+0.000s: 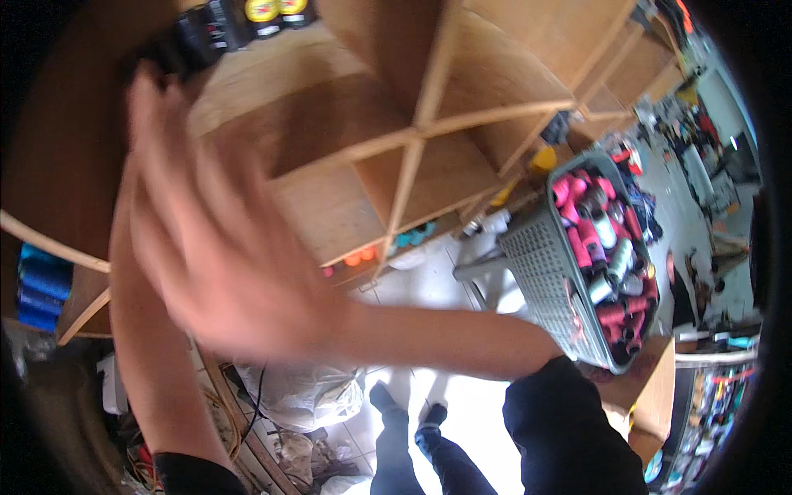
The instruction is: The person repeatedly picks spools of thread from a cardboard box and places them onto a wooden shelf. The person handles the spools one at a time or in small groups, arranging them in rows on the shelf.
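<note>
My right hand (227, 247) crosses in front of my left arm at the shelf, smeared by motion. Its fingers look stretched out and apart, and nothing shows in them. Behind it, my left hand (148, 107) reaches up into a wooden compartment, close to a row of black thread spools (198, 37). Most of the left hand is covered by the right, so its grip cannot be made out. Two spools with yellow round labels (276, 10) stand at the end of that row.
Wooden shelving (417, 132) spans the upper view. Blue spools (43, 289) fill a lower compartment at left; orange spools (360, 256) sit low. At right, a grey basket (536, 256) of pink and pale spools stands beside a cardboard box (656, 396). A plastic bag (309, 400) lies below.
</note>
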`<state>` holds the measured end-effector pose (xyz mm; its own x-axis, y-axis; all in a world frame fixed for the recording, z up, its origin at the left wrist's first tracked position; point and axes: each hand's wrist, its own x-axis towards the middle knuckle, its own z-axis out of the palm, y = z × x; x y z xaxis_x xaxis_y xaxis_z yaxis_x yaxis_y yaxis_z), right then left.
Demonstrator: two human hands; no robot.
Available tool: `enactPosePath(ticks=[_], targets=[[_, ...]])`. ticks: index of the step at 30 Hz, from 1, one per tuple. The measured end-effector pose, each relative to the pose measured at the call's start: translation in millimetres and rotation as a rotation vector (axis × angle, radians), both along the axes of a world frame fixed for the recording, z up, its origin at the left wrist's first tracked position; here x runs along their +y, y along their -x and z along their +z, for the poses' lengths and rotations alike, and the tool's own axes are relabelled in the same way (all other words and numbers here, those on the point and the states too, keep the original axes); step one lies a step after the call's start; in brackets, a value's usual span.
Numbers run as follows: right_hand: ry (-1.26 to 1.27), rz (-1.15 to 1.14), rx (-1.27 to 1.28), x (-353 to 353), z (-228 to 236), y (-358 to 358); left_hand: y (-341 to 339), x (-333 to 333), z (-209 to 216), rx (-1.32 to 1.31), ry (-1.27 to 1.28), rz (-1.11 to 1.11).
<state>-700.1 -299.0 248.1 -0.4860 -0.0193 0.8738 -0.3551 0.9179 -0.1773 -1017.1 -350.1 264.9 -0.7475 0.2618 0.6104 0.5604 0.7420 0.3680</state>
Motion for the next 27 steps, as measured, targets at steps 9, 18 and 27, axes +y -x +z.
enactPosePath(ticks=[9, 18, 27], targets=[[0.248, 0.014, -0.865, -37.1, -248.4, -392.4, 1.0, -39.7, -8.3, 0.336, 0.040, -0.172], [0.387, -1.315, -0.372, 83.9, -130.0, -686.0, -62.9, -51.0, -116.6, 0.820, 0.705, 0.137], [0.869, -1.799, -1.403, 194.9, -200.9, -1049.7, -90.9, -10.6, -92.4, 0.391, 0.741, 0.142]])
